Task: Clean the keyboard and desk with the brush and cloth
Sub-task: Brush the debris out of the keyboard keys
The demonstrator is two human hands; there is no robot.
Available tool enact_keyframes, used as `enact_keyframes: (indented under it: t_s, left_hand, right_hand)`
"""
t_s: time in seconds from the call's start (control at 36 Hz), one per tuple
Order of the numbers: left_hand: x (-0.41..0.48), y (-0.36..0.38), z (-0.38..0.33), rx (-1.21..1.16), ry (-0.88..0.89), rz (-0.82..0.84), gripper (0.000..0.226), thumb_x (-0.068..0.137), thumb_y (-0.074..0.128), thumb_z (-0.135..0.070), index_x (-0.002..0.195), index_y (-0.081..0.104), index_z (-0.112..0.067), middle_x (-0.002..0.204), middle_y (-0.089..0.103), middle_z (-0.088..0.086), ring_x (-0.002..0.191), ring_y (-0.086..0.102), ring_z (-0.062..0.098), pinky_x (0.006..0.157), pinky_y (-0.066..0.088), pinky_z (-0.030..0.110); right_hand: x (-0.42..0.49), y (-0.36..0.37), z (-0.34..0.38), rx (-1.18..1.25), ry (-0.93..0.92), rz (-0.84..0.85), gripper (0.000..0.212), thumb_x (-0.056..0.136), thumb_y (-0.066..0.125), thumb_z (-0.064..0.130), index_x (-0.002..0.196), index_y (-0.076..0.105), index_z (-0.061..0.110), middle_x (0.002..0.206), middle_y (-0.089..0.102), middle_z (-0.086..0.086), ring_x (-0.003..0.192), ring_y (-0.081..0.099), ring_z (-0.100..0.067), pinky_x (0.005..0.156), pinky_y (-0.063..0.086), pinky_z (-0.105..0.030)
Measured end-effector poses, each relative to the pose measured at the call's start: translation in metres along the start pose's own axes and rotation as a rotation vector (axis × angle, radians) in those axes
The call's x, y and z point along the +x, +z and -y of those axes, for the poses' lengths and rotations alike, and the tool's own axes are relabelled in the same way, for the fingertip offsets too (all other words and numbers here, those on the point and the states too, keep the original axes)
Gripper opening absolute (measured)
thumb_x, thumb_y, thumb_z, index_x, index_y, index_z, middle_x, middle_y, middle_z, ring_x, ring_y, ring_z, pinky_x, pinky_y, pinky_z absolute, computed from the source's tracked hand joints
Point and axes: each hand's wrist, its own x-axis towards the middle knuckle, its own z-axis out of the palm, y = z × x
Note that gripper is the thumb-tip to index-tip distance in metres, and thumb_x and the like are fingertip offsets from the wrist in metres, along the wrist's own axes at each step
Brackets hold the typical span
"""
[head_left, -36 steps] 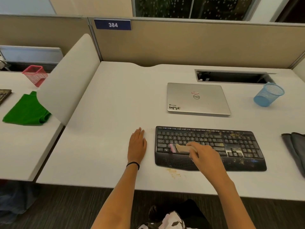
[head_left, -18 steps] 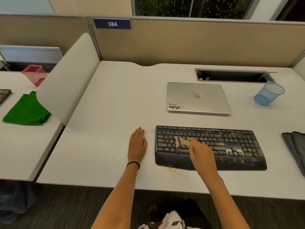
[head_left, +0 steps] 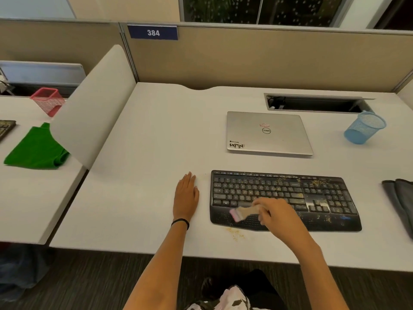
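A black keyboard (head_left: pixel 312 193) lies on the white desk (head_left: pixel 156 153), dusted with yellowish crumbs, thickest on its right half. My right hand (head_left: pixel 277 217) grips a small brush (head_left: pixel 242 212) with a pink edge, blurred, over the keyboard's palm rest at the lower left. My left hand (head_left: pixel 186 195) rests flat on the desk just left of the keyboard, fingers straight. A small heap of crumbs (head_left: pixel 235 233) lies on the desk in front of the keyboard. A grey cloth (head_left: pixel 400 202) sits at the right edge of the desk.
A shut silver laptop (head_left: pixel 268 133) lies behind the keyboard. A blue mesh cup (head_left: pixel 364 128) stands at the back right near a cable slot (head_left: pixel 312 104). A white divider (head_left: pixel 89 108) separates the neighbouring desk, which holds a green cloth (head_left: pixel 35 148) and a pink mesh cup (head_left: pixel 48 100).
My right hand has swept the brush from the keys down toward the palm rest at the near edge. The left hand has stayed flat on the desk.
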Motion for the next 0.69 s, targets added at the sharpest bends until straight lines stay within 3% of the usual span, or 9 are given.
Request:
enact_keyframes:
  t_s: [0.08,0.22,0.31,0.42,0.56,0.69]
  left_hand:
    - [0.0,0.0,0.001,0.003,0.0,0.002,0.045,0.099,0.037,-0.015,0.143,0.036,-0.009,0.153,0.029,0.006,0.142,0.023,0.019,0.116,0.009,0.027]
    - [0.0,0.0,0.001,-0.001,0.002,0.004,0.044,0.099,0.038,-0.015,0.143,0.037,-0.009,0.152,0.03,0.007,0.142,0.023,0.019,0.116,0.009,0.027]
    - [0.0,0.0,0.001,-0.002,0.003,-0.001,0.044,0.099,0.038,-0.015,0.143,0.037,-0.008,0.152,0.03,0.007,0.142,0.024,0.02,0.116,0.009,0.027]
    - [0.0,0.0,0.0,0.001,0.008,-0.009,0.044,0.099,0.039,-0.014,0.142,0.038,-0.008,0.152,0.031,0.007,0.142,0.024,0.019,0.116,0.008,0.026]
    - [0.0,0.001,0.001,0.01,0.013,-0.014,0.043,0.098,0.039,-0.014,0.141,0.039,-0.009,0.152,0.032,0.007,0.141,0.025,0.019,0.116,0.009,0.026]
    - [0.001,0.001,0.001,0.007,0.012,-0.011,0.043,0.098,0.039,-0.014,0.141,0.039,-0.009,0.151,0.032,0.006,0.141,0.025,0.02,0.116,0.009,0.026]
  right_hand:
    - [-0.004,-0.005,-0.001,0.008,0.005,0.082,0.025,0.095,0.045,0.013,0.113,0.061,0.021,0.083,0.067,0.001,0.074,0.064,-0.013,0.075,0.055,-0.034]
    - [0.0,-0.007,-0.003,-0.081,0.033,-0.09,0.029,0.096,0.042,0.013,0.123,0.051,0.021,0.088,0.069,-0.004,0.072,0.065,-0.018,0.071,0.056,-0.037]
    - [0.001,-0.006,-0.004,-0.171,0.042,-0.168,0.029,0.097,0.042,0.014,0.126,0.045,0.018,0.084,0.066,-0.002,0.068,0.061,-0.017,0.064,0.053,-0.029]
    - [0.005,-0.001,-0.005,-0.272,0.046,-0.168,0.03,0.099,0.04,0.015,0.129,0.042,0.02,0.079,0.056,0.003,0.063,0.052,-0.013,0.053,0.039,-0.02]
    - [0.008,-0.003,-0.011,-0.21,0.038,-0.075,0.032,0.098,0.042,0.014,0.127,0.047,0.025,0.096,0.069,-0.003,0.079,0.065,-0.016,0.073,0.056,-0.032]
    - [0.011,-0.009,-0.015,-0.169,-0.011,-0.192,0.027,0.099,0.041,0.017,0.123,0.053,0.019,0.08,0.067,-0.005,0.064,0.059,-0.019,0.06,0.052,-0.032]
